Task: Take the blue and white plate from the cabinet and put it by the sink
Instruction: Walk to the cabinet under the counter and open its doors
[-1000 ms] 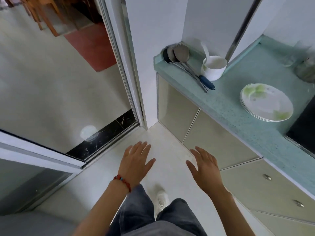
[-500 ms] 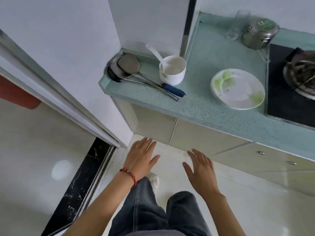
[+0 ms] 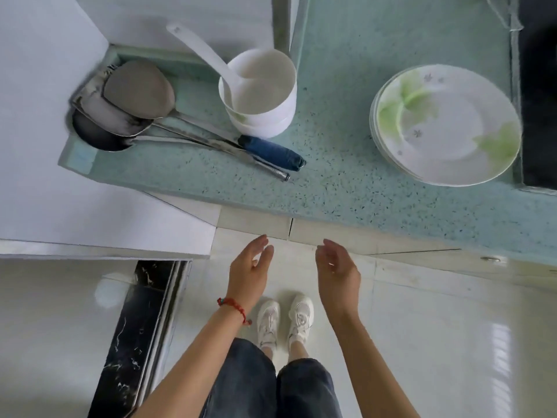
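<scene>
No blue and white plate and no sink are in view. My left hand [image 3: 250, 273], with a red bracelet at the wrist, and my right hand [image 3: 337, 273] hang empty above the floor with loosely curled fingers. Both are just in front of the cream cabinet doors [image 3: 256, 224] under the green speckled counter [image 3: 331, 182]. The doors look closed.
On the counter lie metal ladles and a spatula with a blue handle [image 3: 271, 150], a stack of white bowls holding a white spoon [image 3: 259, 95], and stacked white plates with green leaves [image 3: 446, 125]. A black stove [image 3: 539, 86] is at right, a white wall [image 3: 45, 176] at left.
My view has moved closer to the counter and tilted down over it. My hands have turned from flat and spread to palms facing each other with fingers curled.
</scene>
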`<state>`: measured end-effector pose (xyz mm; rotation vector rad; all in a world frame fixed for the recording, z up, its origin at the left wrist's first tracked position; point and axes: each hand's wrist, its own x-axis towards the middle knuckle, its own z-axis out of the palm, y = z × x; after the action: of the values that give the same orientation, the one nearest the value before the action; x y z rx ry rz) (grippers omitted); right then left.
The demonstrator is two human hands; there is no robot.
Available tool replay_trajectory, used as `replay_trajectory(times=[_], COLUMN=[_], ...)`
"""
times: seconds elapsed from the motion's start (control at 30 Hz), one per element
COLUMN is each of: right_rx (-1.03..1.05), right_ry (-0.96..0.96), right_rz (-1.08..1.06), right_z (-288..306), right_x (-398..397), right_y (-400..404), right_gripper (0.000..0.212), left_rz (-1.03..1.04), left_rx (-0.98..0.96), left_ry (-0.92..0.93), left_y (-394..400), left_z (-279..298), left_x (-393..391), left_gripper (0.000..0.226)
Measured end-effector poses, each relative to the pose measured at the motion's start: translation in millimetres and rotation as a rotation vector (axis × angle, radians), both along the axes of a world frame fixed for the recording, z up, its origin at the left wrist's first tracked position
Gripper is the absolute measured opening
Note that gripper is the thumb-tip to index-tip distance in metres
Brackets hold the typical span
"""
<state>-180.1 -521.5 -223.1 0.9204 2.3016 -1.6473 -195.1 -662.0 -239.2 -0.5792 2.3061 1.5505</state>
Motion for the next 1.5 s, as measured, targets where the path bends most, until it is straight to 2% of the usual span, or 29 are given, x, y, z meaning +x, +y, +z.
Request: replay_trajectory(times=[0.07, 0.13, 0.2, 0.37, 0.5, 0.63, 0.83, 1.17, 1.5], right_rx=[-0.267, -0.506, -0.660, -0.977, -1.109, -1.127, -1.053, -0.736, -0.529], right_ry=[0.013, 0.045, 0.071, 0.090, 0.106, 0.087, 0.072, 0.087, 0.084], right_rz=[-0.219, -0.347, -0.411, -0.515, -0.567, -0.610, -0.647, -0.560, -0.454], right_z=[-10.8, -19.0, -25.8, -34.9, -36.1, -37.1, -36.5, -37.2, -43.4], right_x=[-21.8, -38.1, -46.5, -53.3, -55.3, -53.7, -28.4, 40.5, 125.4], right_y=[-0.1, -2.9, -7.1, -13.2, -16.9, -16.7, -25.8, -28.8, -1.2], right_gripper=[0.015, 0.021, 0.025, 0.028, 0.030, 0.029, 0.023, 0.025, 0.023], left_rz=[0.212, 0.338, 0.422, 0.521, 0.500, 0.532, 0.554, 0.426, 0.494], left_rx=[0.215, 0.376, 0.531, 0.816, 0.958, 0.964, 0.851, 0.652, 0.583], left_ry=[-0.004, 0.007, -0.008, -0.088, -0.118, -0.125, -0.164, -0.123, -0.113], left_y=[13.7, 23.6, 30.2, 35.8, 33.3, 32.4, 27.5, -14.1, -59.7], left_z=[-4.7, -9.1, -12.8, -18.4, -21.7, -21.0, -19.2, -21.9, -21.3], left_x=[-19.6, -36.2, -48.3, -57.2, -55.7, -55.6, -36.0, 42.7, 102.8], left_gripper=[0.017, 0.020, 0.023, 0.022, 0.020, 0.019, 0.011, 0.014, 0.009])
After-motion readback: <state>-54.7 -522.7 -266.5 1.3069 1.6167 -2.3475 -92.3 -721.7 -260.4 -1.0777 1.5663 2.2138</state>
